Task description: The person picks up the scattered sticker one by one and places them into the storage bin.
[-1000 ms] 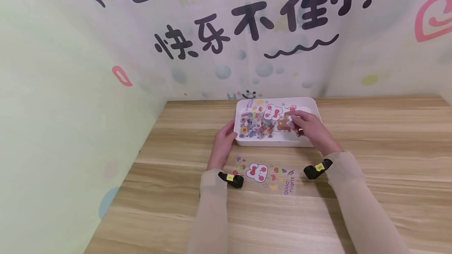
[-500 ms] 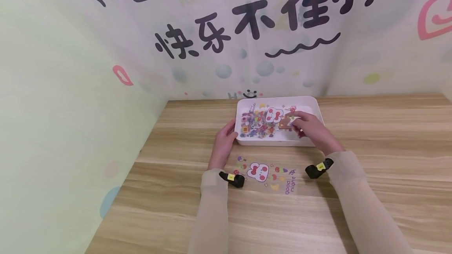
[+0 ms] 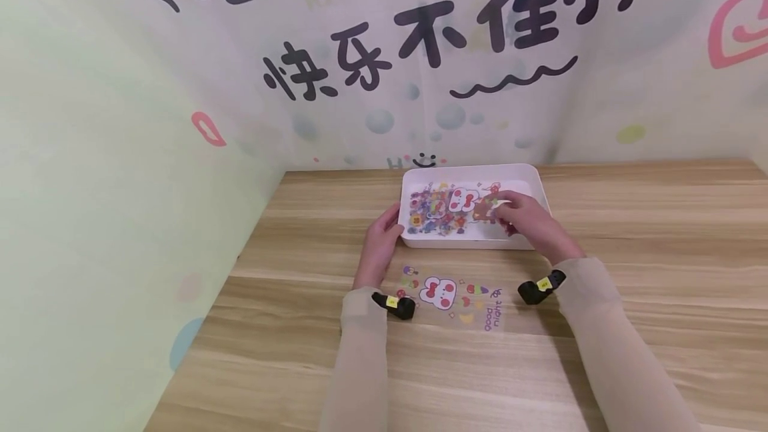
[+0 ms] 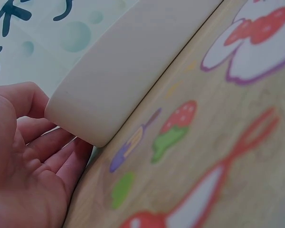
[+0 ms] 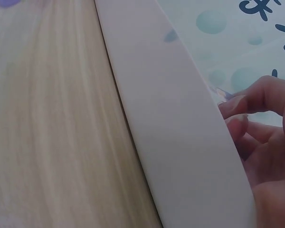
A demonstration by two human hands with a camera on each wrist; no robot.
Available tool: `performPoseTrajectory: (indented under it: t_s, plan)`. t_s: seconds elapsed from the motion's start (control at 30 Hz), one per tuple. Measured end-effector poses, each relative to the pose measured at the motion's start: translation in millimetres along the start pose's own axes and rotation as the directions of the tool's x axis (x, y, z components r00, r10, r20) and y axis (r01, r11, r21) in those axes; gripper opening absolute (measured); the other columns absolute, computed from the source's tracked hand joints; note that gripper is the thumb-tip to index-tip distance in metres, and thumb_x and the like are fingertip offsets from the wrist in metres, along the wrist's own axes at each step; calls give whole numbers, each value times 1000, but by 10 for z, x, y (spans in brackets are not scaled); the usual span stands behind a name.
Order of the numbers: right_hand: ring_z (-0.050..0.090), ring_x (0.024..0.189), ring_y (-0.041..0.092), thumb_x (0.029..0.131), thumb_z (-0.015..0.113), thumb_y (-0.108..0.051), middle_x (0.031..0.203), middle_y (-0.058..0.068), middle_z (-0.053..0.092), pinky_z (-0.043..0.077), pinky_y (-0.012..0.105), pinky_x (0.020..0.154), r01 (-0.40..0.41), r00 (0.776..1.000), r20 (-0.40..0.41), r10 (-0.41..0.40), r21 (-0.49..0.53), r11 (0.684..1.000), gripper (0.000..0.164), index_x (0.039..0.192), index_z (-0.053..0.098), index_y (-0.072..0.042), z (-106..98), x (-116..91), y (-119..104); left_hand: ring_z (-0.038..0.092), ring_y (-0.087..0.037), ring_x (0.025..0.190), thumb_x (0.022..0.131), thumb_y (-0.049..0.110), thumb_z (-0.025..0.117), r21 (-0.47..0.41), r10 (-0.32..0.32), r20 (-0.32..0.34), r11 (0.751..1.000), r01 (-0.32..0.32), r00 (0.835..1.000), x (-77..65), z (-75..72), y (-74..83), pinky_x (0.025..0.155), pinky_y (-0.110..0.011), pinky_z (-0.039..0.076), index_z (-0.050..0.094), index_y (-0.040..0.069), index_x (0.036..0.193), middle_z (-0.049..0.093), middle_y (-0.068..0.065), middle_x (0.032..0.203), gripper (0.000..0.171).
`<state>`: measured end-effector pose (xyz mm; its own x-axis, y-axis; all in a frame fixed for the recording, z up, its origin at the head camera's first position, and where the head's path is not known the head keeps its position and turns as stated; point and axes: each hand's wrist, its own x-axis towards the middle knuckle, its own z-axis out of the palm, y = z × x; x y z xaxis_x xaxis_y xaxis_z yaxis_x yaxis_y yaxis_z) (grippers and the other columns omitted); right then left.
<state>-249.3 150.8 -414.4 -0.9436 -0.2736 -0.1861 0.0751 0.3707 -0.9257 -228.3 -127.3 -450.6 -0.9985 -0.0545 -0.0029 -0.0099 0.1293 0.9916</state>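
Observation:
A white shallow tray stands near the back of the table. My left hand holds its left end; in the left wrist view the thumb presses the rim and the fingers lie against the outside by the corner. Inside the tray, a clear plastic film with a printed rabbit lies over many small colourful stickers. My right hand reaches over the tray's near right side and pinches that film's right end between thumb and forefinger. The tray wall partly hides these fingertips in the right wrist view.
Another clear film with a rabbit and "good night" print lies flat on the wooden table, between my forearms. A printed wall hanging rises directly behind the tray, and a pale wall borders the left side.
The left end of the film in the tray has dropped lower and nearer, over the stickers. My right hand keeps its pinch and has barely shifted; the left hand stays on the tray.

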Motion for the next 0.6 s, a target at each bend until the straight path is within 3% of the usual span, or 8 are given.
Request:
performPoseTrajectory:
  t_s: [0.37, 0.6]
  plan:
    - [48, 73, 25, 91, 50, -24, 92, 23, 50, 47, 26, 61, 35, 999, -20, -35, -4, 999, 37, 120, 50, -2, 10, 9, 8, 39, -6, 120, 89, 10, 46, 37, -12, 1, 999, 12, 1000, -16, -11, -15, 97, -25, 36, 41, 20, 134, 43, 9, 133, 46]
    - [48, 73, 25, 91, 50, -30, 90, 23, 50, 46, 28, 63, 28, 999, -17, -29, -60, 998, 36, 116, 53, -5, 14, 14, 0, 39, -6, 120, 90, 10, 46, 24, -16, 8, 1000, 16, 1000, -6, -15, -6, 98, -26, 35, 42, 22, 133, 42, 7, 134, 45]
